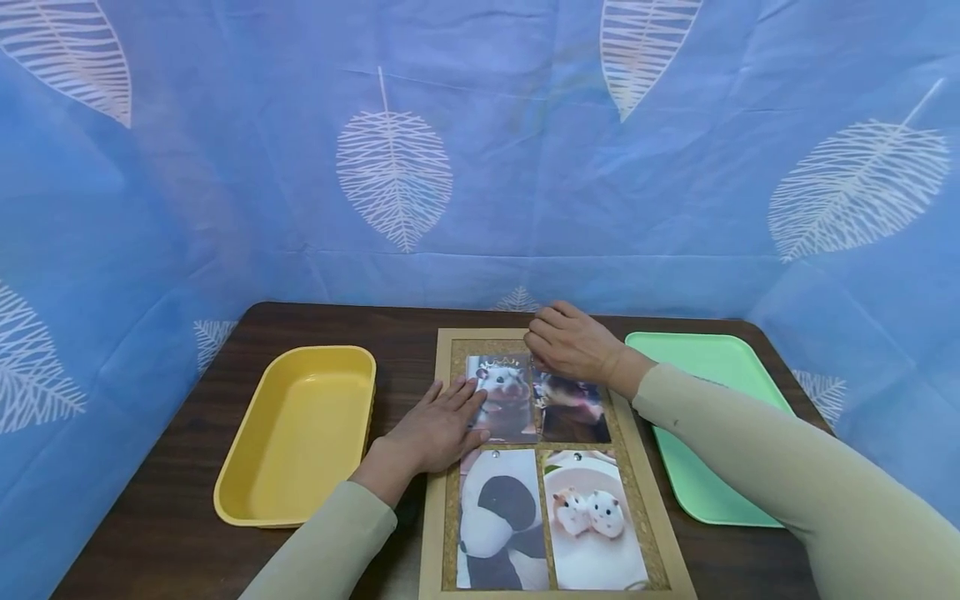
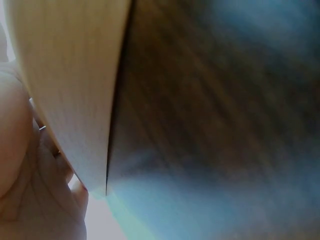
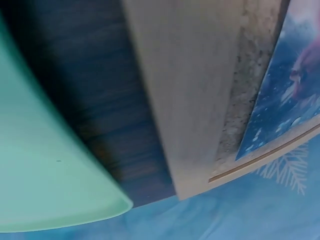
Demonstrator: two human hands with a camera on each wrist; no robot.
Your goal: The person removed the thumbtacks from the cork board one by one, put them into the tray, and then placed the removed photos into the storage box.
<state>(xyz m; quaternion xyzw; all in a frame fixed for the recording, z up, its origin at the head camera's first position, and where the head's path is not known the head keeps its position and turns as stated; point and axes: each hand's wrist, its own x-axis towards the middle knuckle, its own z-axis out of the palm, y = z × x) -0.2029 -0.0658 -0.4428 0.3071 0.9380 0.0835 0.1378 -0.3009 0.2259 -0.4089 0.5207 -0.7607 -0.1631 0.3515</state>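
Note:
A wood-framed cork board (image 1: 432, 542) lies on the table with photos in two rows. My left hand (image 1: 435, 425) rests with fingers spread across its left border, fingertips on the upper left hamster photo (image 1: 512, 412). At the top of the upper right photo (image 1: 573, 425), my right hand (image 1: 573, 342) bends its fingers down against the board. Its fingertips are hidden, so I cannot tell whether they pinch anything. Below are a panda photo (image 1: 487, 533) and a photo of two hamsters (image 1: 592, 542), each with a silver thumbtack at its top. The right wrist view shows a blue photo (image 3: 275, 110) beside the frame.
A yellow tray (image 1: 300, 433) stands left of the board on the dark wooden table (image 1: 150, 517). To the right lies a light green tray (image 1: 720, 358), partly under my right sleeve. Behind the table hangs a blue leaf-patterned cloth (image 1: 510, 167).

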